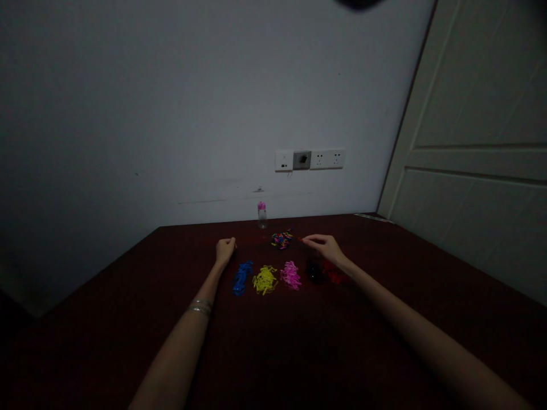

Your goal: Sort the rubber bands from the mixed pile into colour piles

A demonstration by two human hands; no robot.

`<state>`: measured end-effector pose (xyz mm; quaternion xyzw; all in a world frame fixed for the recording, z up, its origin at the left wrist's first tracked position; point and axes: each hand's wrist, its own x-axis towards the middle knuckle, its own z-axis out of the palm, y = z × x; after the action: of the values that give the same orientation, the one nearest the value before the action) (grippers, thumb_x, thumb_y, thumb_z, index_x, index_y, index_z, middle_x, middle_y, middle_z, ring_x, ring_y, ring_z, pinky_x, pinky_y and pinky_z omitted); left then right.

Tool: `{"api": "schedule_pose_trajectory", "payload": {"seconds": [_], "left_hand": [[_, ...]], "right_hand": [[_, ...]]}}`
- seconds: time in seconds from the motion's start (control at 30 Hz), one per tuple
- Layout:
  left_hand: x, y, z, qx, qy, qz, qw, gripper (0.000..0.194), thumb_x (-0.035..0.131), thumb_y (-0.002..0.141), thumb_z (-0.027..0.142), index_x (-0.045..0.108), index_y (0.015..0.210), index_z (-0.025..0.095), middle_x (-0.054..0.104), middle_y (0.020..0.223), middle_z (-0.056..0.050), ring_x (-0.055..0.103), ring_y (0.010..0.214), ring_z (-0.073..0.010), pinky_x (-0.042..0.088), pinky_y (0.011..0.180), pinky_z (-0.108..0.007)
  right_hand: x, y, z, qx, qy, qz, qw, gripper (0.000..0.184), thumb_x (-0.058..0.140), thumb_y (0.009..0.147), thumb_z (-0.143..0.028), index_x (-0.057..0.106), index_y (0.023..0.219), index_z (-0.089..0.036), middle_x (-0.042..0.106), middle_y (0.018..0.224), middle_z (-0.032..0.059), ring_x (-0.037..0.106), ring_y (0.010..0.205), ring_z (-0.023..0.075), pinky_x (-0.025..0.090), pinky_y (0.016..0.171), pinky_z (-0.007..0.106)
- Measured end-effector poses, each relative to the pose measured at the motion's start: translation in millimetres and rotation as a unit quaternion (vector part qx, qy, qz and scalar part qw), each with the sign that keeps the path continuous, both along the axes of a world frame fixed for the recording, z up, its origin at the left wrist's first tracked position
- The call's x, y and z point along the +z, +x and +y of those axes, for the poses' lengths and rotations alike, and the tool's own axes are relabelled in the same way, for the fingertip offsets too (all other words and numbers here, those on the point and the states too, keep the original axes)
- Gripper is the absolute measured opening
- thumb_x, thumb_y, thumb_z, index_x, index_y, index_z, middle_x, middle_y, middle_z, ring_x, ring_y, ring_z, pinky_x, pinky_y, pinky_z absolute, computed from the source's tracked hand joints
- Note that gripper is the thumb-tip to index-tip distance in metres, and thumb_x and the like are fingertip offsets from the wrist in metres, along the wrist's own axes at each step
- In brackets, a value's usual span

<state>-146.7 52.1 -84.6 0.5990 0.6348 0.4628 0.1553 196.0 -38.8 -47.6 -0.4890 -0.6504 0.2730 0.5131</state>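
My right hand [325,246] is held over the table to the right of a small multicoloured heap [282,239] of thin pieces that look like little rubber bands. Its thumb and forefinger are pinched on a tiny reddish piece [299,239], dim and hard to make out. My left hand [225,251] rests on the table as a loose fist, with nothing visible in it. Sorted by colour, a blue pile [243,278], a yellow pile [265,279], a pink pile [291,275] and a black pile [315,271] lie in a row. A red pile [335,275] is partly behind my right forearm.
Behind the mixed heap stands a clear bottle [262,216] with a pink top, near the wall. Sockets and switches [310,160] are set in the wall. A thin pale strip [374,217] lies at the table's back right, beside a panelled door [474,154]. The light is dim.
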Motion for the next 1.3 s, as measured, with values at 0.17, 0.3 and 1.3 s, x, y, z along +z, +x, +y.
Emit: {"api": "schedule_pose_trajectory", "payload": {"seconds": [0.17,0.3,1.3], "left_hand": [[0.7,1,-2,-0.02,-0.014,0.056,0.998,0.037,0.037,0.072,0.036,0.055,0.047,0.017,0.055,0.046,-0.002,0.053,0.049,-0.0144,0.035,0.053,-0.022],[1.4,3,-5,-0.026,-0.028,0.089,0.995,0.037,0.038,0.074,0.035,0.058,0.048,0.016,0.056,0.046,-0.002,0.054,0.051,-0.0147,0.035,0.054,-0.022],[31.7,99,-3,-0.2,-0.095,0.284,0.933,0.031,0.064,0.067,0.046,0.07,0.086,0.023,0.068,0.094,-0.006,0.06,0.091,-0.0224,0.041,0.073,-0.026]], "right_hand": [[-7.2,41,-8,-0.021,0.007,-0.059,0.998,0.037,0.06,0.068,-0.05,0.071,0.082,-0.017,0.069,0.086,0.0072,0.062,0.08,0.0211,0.047,0.072,0.032],[-13.8,78,-16,-0.03,0.025,-0.166,0.985,0.031,0.058,0.072,-0.046,0.071,0.079,-0.019,0.068,0.087,0.0073,0.061,0.083,0.0208,0.046,0.078,0.033],[-32.4,89,-15,-0.015,-0.042,-0.223,0.974,0.027,0.052,0.074,-0.03,0.07,0.09,-0.02,0.069,0.097,0.0052,0.062,0.091,0.0216,0.046,0.085,0.034]]}}
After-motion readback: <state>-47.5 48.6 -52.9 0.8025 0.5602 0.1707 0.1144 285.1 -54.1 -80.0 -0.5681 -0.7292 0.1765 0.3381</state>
